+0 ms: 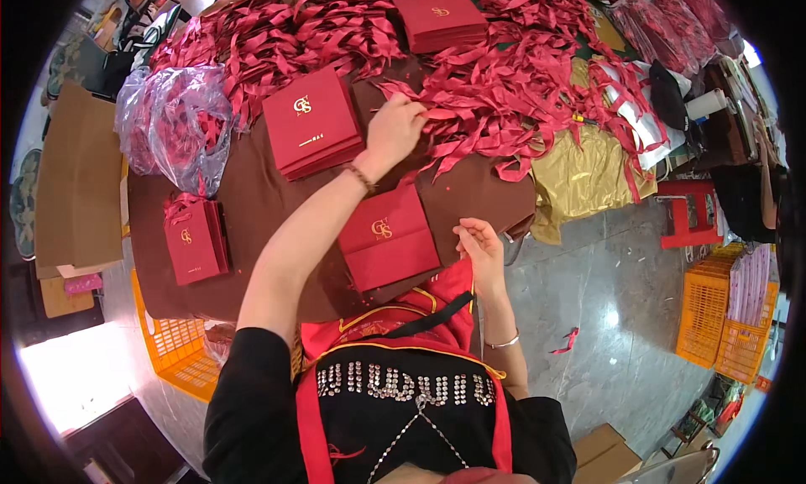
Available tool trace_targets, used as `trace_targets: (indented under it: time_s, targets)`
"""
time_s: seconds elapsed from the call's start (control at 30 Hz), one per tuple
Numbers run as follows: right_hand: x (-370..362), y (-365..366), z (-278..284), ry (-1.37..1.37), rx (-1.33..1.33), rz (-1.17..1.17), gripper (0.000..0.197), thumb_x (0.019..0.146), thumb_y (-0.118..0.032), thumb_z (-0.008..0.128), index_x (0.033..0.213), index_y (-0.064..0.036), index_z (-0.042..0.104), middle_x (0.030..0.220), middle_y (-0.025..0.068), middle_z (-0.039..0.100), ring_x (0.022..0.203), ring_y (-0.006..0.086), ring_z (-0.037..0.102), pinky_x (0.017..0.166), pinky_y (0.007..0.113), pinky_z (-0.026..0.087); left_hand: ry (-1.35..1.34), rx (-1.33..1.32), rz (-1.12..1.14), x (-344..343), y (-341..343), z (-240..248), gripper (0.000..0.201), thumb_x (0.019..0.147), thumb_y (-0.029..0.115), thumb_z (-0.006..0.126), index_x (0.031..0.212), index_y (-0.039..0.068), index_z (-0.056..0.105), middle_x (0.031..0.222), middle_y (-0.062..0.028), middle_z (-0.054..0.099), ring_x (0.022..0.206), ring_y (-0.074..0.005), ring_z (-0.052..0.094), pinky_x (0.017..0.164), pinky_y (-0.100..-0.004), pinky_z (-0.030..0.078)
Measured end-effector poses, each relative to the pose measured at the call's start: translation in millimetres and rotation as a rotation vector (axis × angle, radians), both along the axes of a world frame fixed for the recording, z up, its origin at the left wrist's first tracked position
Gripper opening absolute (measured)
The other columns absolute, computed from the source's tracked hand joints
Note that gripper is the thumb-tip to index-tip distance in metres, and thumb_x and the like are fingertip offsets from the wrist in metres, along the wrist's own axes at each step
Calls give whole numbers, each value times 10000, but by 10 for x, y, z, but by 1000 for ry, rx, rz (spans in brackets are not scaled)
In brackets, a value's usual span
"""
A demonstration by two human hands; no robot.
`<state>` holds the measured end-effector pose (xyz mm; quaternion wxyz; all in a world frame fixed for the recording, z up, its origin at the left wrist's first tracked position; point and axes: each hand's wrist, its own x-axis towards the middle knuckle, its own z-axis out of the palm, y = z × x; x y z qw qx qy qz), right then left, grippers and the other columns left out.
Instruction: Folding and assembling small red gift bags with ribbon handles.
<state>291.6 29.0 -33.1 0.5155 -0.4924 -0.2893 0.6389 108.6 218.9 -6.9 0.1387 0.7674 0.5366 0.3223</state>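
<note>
A flat red paper bag (395, 261) with a gold emblem lies in front of me near the table's front edge. Beyond it my left hand (393, 133) reaches to the near edge of a heap of red ribbons (495, 106). Its fingertips are closed on the end of a ribbon. My right hand (483, 249) is raised just right of the bag, thumb and fingers pressed together; anything between them is too small to make out. Behind my left wrist sits a stack of red paper bags (312, 121).
At the left edge stand more red bags (195, 240), below a clear plastic sack (175, 123). Another stack of bags (441, 15) sits at the back. Gold wrapping (579, 177) hangs over the right edge. Orange crates (709, 316) and a red stool (688, 215) are at the right.
</note>
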Motion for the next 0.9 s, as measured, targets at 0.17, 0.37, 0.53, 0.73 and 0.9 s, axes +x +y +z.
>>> trace_targets:
  time_s: [0.17, 0.37, 0.53, 0.73, 0.9]
  targets:
    - [6, 92, 29, -37, 38, 2, 200, 889, -72, 567, 1085, -37, 563, 949, 45, 623, 682, 57, 526, 565, 168, 411, 399, 305, 64, -495, -166, 607, 202, 822, 163, 584, 1010, 141, 652, 796, -74, 588, 781, -268, 598, 651, -390, 456]
    - [-179, 277, 229, -34, 102, 79, 205, 882, -93, 587, 1079, -41, 571, 924, 37, 626, 683, 53, 530, 566, 167, 407, -80, 116, 116, -1166, -450, 1385, 210, 871, 102, 526, 1032, 42, 647, 770, -99, 662, 687, -139, 628, 599, -275, 474]
    - [-307, 407, 338, -120, 140, 125, 185, 887, -92, 565, 1066, -45, 565, 928, 43, 621, 657, 57, 523, 557, 180, 419, -535, 72, -11, -1538, -729, 1686, 209, 891, 49, 487, 1024, -32, 627, 882, -77, 658, 843, -123, 608, 725, -236, 456]
    - [-527, 527, 502, -221, 242, 287, 240, 873, -72, 583, 1101, -5, 549, 968, 62, 606, 792, 109, 574, 697, 224, 478, -971, -87, -154, -1975, -1288, 1758, 400, 897, 10, 497, 1293, -10, 440, 887, -105, 628, 772, -167, 610, 755, -274, 491]
    - [-830, 652, 669, -926, 689, 545, 332, 828, -100, 624, 1122, 33, 546, 1011, 113, 590, 951, 244, 570, 845, 304, 455, -833, -562, 27, -2062, -1722, 910, 388, 910, -53, 420, 1285, 29, 476, 906, -77, 610, 806, -119, 588, 754, -248, 487]
